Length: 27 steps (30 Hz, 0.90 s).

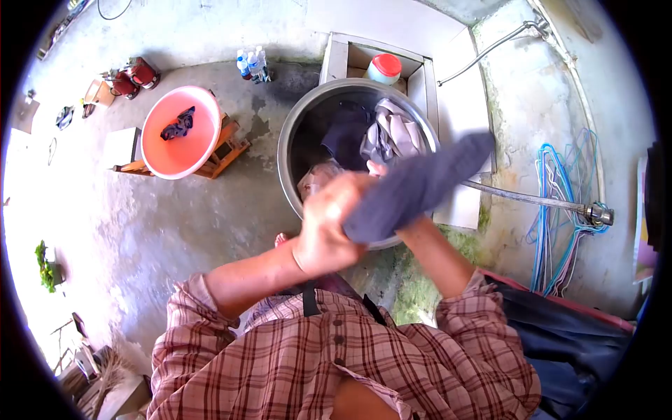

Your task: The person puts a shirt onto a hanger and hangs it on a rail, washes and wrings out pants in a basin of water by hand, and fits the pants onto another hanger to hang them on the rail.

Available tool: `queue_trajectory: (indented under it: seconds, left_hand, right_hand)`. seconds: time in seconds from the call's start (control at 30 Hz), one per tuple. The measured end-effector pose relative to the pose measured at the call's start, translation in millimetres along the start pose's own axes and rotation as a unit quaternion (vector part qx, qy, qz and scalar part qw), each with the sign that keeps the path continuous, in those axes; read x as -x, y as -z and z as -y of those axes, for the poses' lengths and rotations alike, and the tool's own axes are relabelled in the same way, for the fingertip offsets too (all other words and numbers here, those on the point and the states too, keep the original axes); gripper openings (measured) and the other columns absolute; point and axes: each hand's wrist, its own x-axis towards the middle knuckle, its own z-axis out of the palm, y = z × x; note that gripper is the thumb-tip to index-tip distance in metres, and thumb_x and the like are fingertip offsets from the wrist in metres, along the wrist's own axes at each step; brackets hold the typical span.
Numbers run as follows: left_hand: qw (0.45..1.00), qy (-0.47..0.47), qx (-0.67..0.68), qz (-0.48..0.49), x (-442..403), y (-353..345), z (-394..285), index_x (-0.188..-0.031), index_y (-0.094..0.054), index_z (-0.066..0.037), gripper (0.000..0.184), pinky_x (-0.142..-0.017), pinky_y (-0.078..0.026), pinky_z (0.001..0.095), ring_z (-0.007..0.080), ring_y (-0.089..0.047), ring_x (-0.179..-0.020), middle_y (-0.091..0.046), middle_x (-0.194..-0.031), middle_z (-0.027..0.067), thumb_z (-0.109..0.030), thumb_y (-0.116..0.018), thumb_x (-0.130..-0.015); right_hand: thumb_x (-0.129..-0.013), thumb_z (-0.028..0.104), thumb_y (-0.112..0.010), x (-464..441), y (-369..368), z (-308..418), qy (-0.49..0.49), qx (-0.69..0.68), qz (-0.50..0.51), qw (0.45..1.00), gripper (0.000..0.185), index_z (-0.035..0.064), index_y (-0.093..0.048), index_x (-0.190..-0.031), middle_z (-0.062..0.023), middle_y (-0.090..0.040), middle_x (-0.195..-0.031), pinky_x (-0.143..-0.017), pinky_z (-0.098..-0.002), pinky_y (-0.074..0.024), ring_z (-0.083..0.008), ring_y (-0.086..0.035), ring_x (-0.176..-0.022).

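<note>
My left hand is closed in a fist round one end of a dark grey-blue cloth, possibly a sock. The cloth stretches up and right, its far end smeared by motion. My right hand is mostly hidden behind the cloth and my left fist; only a bit of finger shows, so its grip cannot be made out. Both hands are above the near part of a large metal basin. Inside the basin lie a dark garment, pale grey-lilac cloth and a light brownish piece.
A pink basin with a small dark cloth stands on a wooden stool at left. Behind are plastic bottles and a red-lidded tub. At right, a metal hose crosses near hanging hangers; dark clothes hang below.
</note>
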Motion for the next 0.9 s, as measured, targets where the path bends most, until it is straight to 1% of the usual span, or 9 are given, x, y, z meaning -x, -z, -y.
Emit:
queue_trajectory:
  seconds: [0.07,0.1,0.13,0.2,0.33,0.37,0.53,0.6,0.9]
  left_hand:
    - [0.995,-0.011,0.012,0.097,-0.6,-2.2,-22.0,-0.107,-0.057,0.001,0.056,-0.067,-0.056,0.0379,0.0344,-0.065,-0.083,-0.06,-0.099,0.0169,0.0,-0.069,-0.051]
    - [0.99,-0.047,0.012,0.13,-3.4,-0.9,-30.6,-0.106,-0.057,0.0,0.061,-0.063,-0.056,0.0385,0.0323,-0.065,-0.083,-0.059,-0.102,0.0165,-0.007,-0.07,-0.047]
    - [0.984,-0.066,0.018,0.164,-0.2,-1.5,-33.6,-0.105,-0.057,-0.001,0.058,-0.061,-0.055,0.0382,0.0312,-0.065,-0.081,-0.057,-0.095,0.015,-0.01,-0.07,-0.049]
    - [0.966,-0.085,0.048,0.241,7.9,2.9,-33.1,-0.105,-0.058,0.004,0.05,-0.071,-0.059,0.0421,0.0378,-0.067,-0.086,-0.059,-0.098,0.0199,-0.02,-0.07,-0.062]
    - [0.963,-0.156,-0.017,0.218,32.7,-16.6,-33.8,-0.097,-0.057,-0.003,0.035,-0.054,-0.056,0.0312,0.0265,-0.066,-0.073,-0.058,-0.086,0.0128,-0.013,-0.066,-0.065]
    - [0.96,-0.156,-0.019,0.232,37.6,-19.6,-33.0,-0.096,-0.057,-0.003,0.034,-0.052,-0.054,0.0304,0.0244,-0.065,-0.07,-0.057,-0.083,0.0116,-0.014,-0.066,-0.064]
    - [0.947,-0.178,-0.039,0.263,64.7,-38.8,-23.8,-0.091,-0.056,-0.005,0.033,-0.044,-0.046,0.0276,0.0172,-0.055,-0.057,-0.051,-0.074,0.0069,-0.018,-0.063,-0.062]
    - [0.944,-0.159,-0.043,0.285,72.0,-48.0,-20.2,-0.094,-0.054,-0.003,0.035,-0.045,-0.045,0.03,0.0191,-0.054,-0.056,-0.051,-0.073,0.0076,-0.018,-0.062,-0.063]
    - [0.913,-0.076,-0.057,0.397,93.3,-90.5,11.1,-0.097,-0.054,-0.002,0.035,-0.05,-0.048,0.038,0.0261,-0.061,-0.06,-0.056,-0.075,0.0108,-0.014,-0.064,-0.065]
  right_hand:
    - [-0.09,0.027,-0.065,26.8,-34.7,16.5,-0.101,0.073,-0.009,0.992,0.021,0.0083,-0.056,-0.091,-0.0047,-0.061,-0.082,-0.073,-0.0302,-0.0516,-0.0146,-0.059,-0.075]
    - [-0.089,0.024,-0.066,37.4,-53.0,11.3,-0.072,0.046,-0.029,0.996,0.019,0.0086,-0.056,-0.086,-0.0037,-0.059,-0.079,-0.069,-0.0302,-0.0506,-0.0141,-0.058,-0.071]
    - [-0.088,0.022,-0.067,46.2,-66.3,9.7,-0.053,0.077,-0.02,0.995,0.018,0.0082,-0.055,-0.083,-0.0041,-0.058,-0.074,-0.068,-0.029,-0.0508,-0.0143,-0.059,-0.068]
    - [-0.087,0.02,-0.067,50.7,-77.3,13.6,-0.027,0.154,-0.007,0.988,0.018,0.0073,-0.055,-0.08,-0.0041,-0.057,-0.069,-0.067,-0.0296,-0.0511,-0.0155,-0.059,-0.066]
    - [-0.087,0.018,-0.067,44.0,-77.8,14.6,-0.038,0.327,0.008,0.944,0.02,0.0091,-0.052,-0.077,-0.0035,-0.054,-0.066,-0.059,-0.0383,-0.0543,-0.0173,-0.06,-0.062]
    - [-0.087,0.017,-0.066,44.3,-80.1,13.0,-0.024,0.367,-0.001,0.93,0.025,0.0074,-0.052,-0.069,-0.0044,-0.056,-0.064,-0.058,-0.0313,-0.0517,-0.0167,-0.061,-0.059]
    - [-0.088,0.018,-0.064,29.8,-74.1,3.0,0.006,0.491,0.055,0.869,0.025,0.0012,-0.058,-0.07,-0.0052,-0.058,-0.064,-0.061,-0.0278,-0.0477,-0.0159,-0.062,-0.059]
    - [-0.089,0.018,-0.062,27.9,-70.0,-0.5,0.029,0.55,0.073,0.831,0.026,0.0009,-0.058,-0.07,-0.0048,-0.058,-0.063,-0.06,-0.0277,-0.0469,-0.0154,-0.062,-0.058]
    - [-0.09,0.02,-0.06,-8.3,-21.1,-15.8,0.059,0.626,0.042,0.777,0.027,-0.0012,-0.06,-0.072,-0.0077,-0.061,-0.06,-0.057,-0.0275,-0.0454,-0.0143,-0.062,-0.055]
